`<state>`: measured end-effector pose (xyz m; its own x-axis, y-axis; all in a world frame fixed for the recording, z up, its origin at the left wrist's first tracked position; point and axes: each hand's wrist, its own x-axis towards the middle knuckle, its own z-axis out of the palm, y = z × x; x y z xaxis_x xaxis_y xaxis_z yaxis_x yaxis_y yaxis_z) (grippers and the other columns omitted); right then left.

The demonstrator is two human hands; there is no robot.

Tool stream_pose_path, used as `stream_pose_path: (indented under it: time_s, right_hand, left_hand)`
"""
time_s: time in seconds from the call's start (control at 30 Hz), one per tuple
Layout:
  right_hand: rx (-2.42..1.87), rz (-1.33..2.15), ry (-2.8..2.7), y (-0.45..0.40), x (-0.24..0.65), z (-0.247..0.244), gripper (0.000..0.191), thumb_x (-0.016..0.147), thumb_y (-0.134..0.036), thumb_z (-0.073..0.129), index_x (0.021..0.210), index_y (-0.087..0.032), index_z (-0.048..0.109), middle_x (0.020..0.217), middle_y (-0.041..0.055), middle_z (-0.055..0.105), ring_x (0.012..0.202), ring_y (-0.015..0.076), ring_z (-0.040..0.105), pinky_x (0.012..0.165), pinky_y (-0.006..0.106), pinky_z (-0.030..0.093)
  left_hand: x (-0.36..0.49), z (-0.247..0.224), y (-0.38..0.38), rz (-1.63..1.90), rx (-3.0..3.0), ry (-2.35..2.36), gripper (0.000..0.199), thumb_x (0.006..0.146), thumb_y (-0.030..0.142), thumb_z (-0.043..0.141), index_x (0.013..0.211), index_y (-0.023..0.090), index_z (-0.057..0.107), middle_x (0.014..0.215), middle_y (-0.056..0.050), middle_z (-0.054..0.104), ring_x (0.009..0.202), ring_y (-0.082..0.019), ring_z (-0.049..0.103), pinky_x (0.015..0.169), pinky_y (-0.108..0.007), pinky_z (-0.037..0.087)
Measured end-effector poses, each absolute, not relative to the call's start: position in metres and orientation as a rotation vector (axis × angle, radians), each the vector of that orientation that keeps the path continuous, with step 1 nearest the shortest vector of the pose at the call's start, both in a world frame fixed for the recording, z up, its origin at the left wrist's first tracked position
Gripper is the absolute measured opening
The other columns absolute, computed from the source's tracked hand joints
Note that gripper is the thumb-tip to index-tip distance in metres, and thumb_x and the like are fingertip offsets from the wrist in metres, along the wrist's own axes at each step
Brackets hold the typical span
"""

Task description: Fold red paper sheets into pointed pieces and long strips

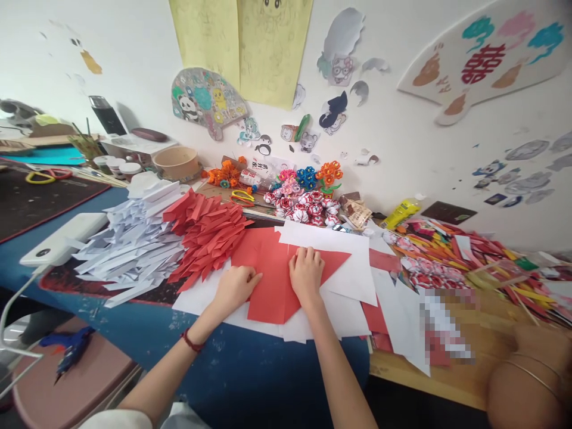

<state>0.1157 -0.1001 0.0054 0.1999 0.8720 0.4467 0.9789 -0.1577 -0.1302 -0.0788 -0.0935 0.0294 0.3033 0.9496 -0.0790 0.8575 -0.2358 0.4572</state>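
A red paper sheet (272, 298) with a vertical crease and a slanted folded part lies over white sheets (353, 280). My left hand (236, 286) rests at its left edge with fingers curled in, the thumb near the paper; whatever it grips is too small to make out. On the slanted part, right of the crease, my right hand (307, 271) presses down with bent fingers pressed together, and what is under the fingertips is hidden. Left of the sheet are a heap of folded red strips (210, 232) and a heap of folded white pieces (138, 232).
A white power bank (65, 238) with a cable lies at the left. Paper flowers (308, 205) line the wall. Another person's arm (522, 381) is at the lower right, beside colourful strips (482, 256). A blue glue gun (69, 348) lies on a pink stool (89, 381).
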Motion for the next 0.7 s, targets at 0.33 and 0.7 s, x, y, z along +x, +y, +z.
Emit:
stream_pose_path:
  time_s: [0.33, 0.7]
  right_hand:
    - [-2.016, -0.462, -1.718, -0.102, 0.118, 0.002, 0.016, 0.09, -0.02, 0.043, 0.079, -0.018, 0.055, 0.084, 0.0104, 0.056, 0.084, 0.0242, 0.048, 0.074, 0.035, 0.034]
    - [-2.075, -0.289, -1.82, -0.1, 0.119, -0.007, 0.027, 0.092, -0.018, 0.042, 0.07, -0.017, 0.058, 0.07, 0.006, 0.059, 0.066, 0.017, 0.053, 0.054, 0.029, 0.027]
  left_hand:
    - [-0.088, 0.035, -0.115, 0.29, 2.117, 1.618, 0.047, 0.091, 0.052, 0.037, 0.06, 0.019, 0.05, 0.059, -0.004, 0.059, 0.059, -0.017, 0.054, 0.057, -0.027, 0.023]
    - [-0.098, 0.035, -0.133, 0.25, 2.04, 1.576, 0.04, 0.089, 0.045, 0.044, 0.058, 0.02, 0.047, 0.056, -0.001, 0.063, 0.059, -0.017, 0.056, 0.06, -0.025, 0.029]
